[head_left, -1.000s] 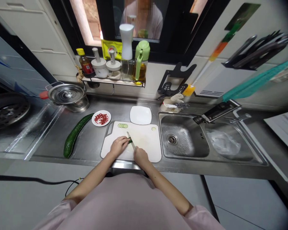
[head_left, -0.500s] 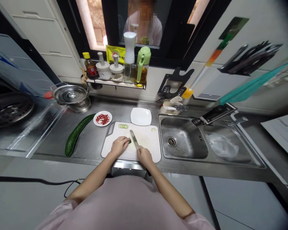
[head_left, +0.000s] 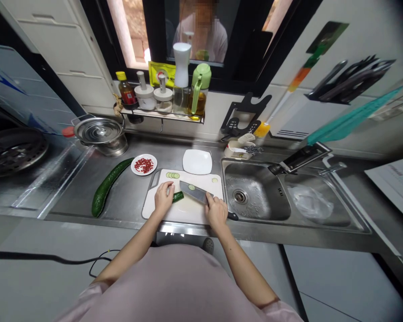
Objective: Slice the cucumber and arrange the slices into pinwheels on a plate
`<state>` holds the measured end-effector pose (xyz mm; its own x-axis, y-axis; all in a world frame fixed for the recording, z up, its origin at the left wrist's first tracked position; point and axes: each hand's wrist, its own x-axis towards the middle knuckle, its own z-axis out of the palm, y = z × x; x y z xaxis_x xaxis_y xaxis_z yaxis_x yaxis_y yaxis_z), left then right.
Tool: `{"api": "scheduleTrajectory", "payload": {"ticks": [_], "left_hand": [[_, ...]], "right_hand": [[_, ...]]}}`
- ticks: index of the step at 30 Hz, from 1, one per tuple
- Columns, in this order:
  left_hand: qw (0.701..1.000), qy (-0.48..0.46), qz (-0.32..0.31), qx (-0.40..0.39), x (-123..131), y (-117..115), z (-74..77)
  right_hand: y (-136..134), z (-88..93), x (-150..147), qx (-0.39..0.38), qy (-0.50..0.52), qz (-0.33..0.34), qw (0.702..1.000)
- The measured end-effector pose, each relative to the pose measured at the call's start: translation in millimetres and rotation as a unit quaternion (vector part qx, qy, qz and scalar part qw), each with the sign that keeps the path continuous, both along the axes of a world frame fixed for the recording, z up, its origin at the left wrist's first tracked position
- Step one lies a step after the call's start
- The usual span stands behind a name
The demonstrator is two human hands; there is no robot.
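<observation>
My right hand (head_left: pixel 216 212) grips the black handle of a knife (head_left: pixel 198 193), its wide blade tilted flat over the white cutting board (head_left: pixel 195 214). A pale cucumber slice (head_left: pixel 191 187) clings to the blade. My left hand (head_left: pixel 164 197) is beside a short cucumber piece (head_left: pixel 177 196) on the board, fingers apart and raised; the piece's left end is hidden by the hand. Several overlapping slices (head_left: pixel 173 175) lie near the board's upper left, and one slice (head_left: pixel 215 180) lies at its upper right.
Left of the board are a long cucumber (head_left: pixel 109 185) and a plate of chopped red pieces (head_left: pixel 144 165). A white plate (head_left: pixel 197 162) stands behind the board. The sink (head_left: pixel 255 197) is on the right, a steel pot (head_left: pixel 102 134) at the back left.
The knife has turned from steep to nearly sideways, its blade now flat with a slice on it. My right hand moved right. My left hand shifted slightly left and opened, uncovering more of the cucumber piece.
</observation>
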<state>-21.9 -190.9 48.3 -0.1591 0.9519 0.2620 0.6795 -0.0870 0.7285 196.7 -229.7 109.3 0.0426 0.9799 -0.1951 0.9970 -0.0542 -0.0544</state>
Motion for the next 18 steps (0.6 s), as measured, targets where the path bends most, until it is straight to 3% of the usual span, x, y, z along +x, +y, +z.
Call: {"api": "scheduleTrajectory", "payload": {"ticks": [5,9,18], "left_hand": [[0.996,0.023,-0.090,-0.015,12.0,12.2,20.3],[0.987,0.094,-0.123,-0.042,20.2,16.6,31.3],[0.971,0.077,-0.203,-0.098,36.0,22.0,36.8]], "right_hand": [[-2.6,-3.7,2.6,0.064,-0.017,0.028,0.997],[-4.0,-8.1,9.5,0.089,-0.026,0.044,0.995],[-11.0,-13.3,21.9,0.084,-0.033,0.070,0.993]]}}
